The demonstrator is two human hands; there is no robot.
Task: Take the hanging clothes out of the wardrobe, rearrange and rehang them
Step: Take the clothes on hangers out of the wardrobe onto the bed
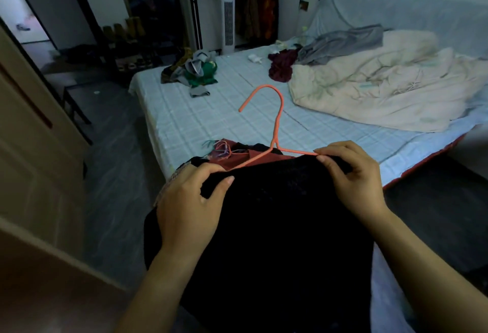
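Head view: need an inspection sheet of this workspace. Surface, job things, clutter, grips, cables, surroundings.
Surface: bed, checked sheet, near part bare.
Job's things: orange hanger with its arms partly inside the black garment, hook free, held over the bed's near edge.
Clutter: clothes pile, maroon cloth, grey cloth and duvet, all on the bed.
Grips: left hand grips the garment's top edge; right hand pinches the hanger's arm at the garment's edge.
Cables: nothing seen.
Surroundings: rail with hung clothes, fan, door at left.
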